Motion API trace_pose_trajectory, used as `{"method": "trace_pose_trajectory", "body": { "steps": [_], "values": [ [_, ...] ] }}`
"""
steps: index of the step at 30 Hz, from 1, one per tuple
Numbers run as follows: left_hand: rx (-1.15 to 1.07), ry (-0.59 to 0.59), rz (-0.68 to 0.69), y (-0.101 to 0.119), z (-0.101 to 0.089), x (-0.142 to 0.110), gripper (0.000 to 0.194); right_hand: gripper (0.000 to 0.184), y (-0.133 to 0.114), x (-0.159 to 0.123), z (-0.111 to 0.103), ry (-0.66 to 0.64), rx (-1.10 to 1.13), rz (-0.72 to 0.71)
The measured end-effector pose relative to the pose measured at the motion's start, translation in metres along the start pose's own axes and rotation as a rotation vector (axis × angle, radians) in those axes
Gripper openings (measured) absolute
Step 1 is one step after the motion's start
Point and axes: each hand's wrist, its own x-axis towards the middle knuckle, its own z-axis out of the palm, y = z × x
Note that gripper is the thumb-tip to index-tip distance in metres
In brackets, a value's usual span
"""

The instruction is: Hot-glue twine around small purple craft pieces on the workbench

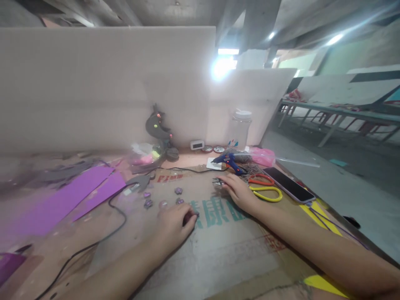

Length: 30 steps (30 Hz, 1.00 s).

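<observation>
My left hand (178, 223) is low over the printed cardboard (231, 250), its fingers curled toward the thumb. A small dark bit shows at those fingertips, too small to name. Just beyond lie several small purple flower-shaped pieces (178, 191) and a purple heart-shaped piece (146, 194). My right hand (239, 191) is closed, with its fingertips at some thin pointed metal pieces (218, 181); its thumb is hidden. Right of that hand are orange handles (261, 179) and yellow scissor handles (270, 194). A blue glue gun (229, 161) lies behind the right hand.
A phone (289, 184) lies near the right edge. A clear jar (240, 130) stands at the back by the white partition (103, 91). Purple sheets (65, 198) and a dark cable (120, 223) cover the left side. A dark crescent-shaped stand (158, 125) holds coloured pins.
</observation>
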Motion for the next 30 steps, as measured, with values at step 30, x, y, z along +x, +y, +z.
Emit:
{"method": "trace_pose_trajectory", "body": {
  "steps": [30],
  "values": [
    [-0.141, 0.055, -0.04, -0.014, 0.006, 0.009, 0.024, 0.031, -0.002, 0.068, 0.023, 0.042, -0.22, -0.167]
  ]
}}
